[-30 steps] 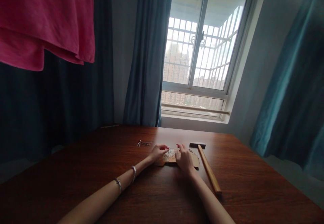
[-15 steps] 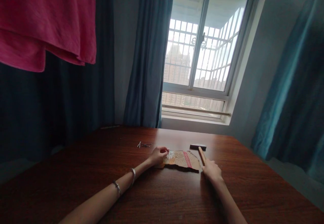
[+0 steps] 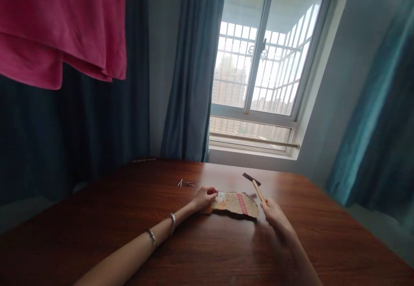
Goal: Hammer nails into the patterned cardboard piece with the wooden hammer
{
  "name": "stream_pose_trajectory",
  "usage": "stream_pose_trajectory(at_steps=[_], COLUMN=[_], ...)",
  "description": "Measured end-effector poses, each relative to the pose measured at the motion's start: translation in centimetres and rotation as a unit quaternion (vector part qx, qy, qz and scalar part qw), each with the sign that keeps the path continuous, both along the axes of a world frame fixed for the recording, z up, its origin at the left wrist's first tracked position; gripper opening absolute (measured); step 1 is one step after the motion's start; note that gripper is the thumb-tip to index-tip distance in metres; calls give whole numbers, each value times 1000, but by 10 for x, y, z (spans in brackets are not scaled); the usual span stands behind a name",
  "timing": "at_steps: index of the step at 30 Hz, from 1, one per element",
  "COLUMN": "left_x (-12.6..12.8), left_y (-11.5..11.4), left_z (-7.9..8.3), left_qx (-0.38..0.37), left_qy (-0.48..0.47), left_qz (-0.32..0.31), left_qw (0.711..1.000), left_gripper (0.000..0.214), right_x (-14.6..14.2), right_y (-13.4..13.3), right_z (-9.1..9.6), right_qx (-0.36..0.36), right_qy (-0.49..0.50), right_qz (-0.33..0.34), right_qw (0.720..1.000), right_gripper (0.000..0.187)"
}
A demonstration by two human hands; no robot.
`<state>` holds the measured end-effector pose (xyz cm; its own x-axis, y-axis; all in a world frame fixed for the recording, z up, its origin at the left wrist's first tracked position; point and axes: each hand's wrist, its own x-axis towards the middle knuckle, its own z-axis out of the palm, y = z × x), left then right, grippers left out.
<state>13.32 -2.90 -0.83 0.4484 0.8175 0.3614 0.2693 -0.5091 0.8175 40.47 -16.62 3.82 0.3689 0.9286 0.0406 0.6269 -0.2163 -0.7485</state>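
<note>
My left hand (image 3: 206, 198) is closed in a pinch on a thin nail, held upright at the left end of a tan board (image 3: 234, 202). Dots, orange patches and a pink band mark the board, and its edges are ragged. On the right, my right hand (image 3: 274, 213) is wrapped round the wooden handle of a hammer (image 3: 258, 188). The hammer's dark head is tilted and raised above the table, beyond the board's right end. A small heap of loose nails (image 3: 186, 183) lies on the table behind my left hand.
The brown wooden table (image 3: 207, 251) spreads under both hands. Behind it are a barred window (image 3: 271, 57) and blue curtains (image 3: 190, 70). A pink cloth (image 3: 64, 27) hangs at upper left.
My right hand has lifted the hammer a little, and its head has tilted. My left hand keeps its pinch on the nail at the board. The whole view has shifted slightly.
</note>
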Motion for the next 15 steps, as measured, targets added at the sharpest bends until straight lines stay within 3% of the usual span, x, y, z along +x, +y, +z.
stream_pose_trajectory(at_steps=[3, 6, 9, 11, 15], left_x=[-1, -1, 0, 0, 0], left_y=[0, 0, -1, -2, -5], left_z=[-1, -1, 1, 2, 4], left_qx=[2, 4, 12, 16, 20], left_qy=[12, 17, 24, 31, 38], left_qz=[2, 2, -2, 3, 16], left_qw=[1000, 1000, 1000, 999, 999], left_gripper=[25, 26, 25, 25, 25], right_x=[-17, -38, -59, -71, -83], right_y=[-5, -17, -29, -33, -34], right_z=[17, 35, 43, 42, 35], right_qx=[-6, -31, -85, -106, -85], right_qy=[233, 429, 512, 521, 498], right_qz=[49, 130, 182, 190, 179], right_qw=[971, 894, 835, 825, 844], right_gripper=[16, 24, 30, 33, 38])
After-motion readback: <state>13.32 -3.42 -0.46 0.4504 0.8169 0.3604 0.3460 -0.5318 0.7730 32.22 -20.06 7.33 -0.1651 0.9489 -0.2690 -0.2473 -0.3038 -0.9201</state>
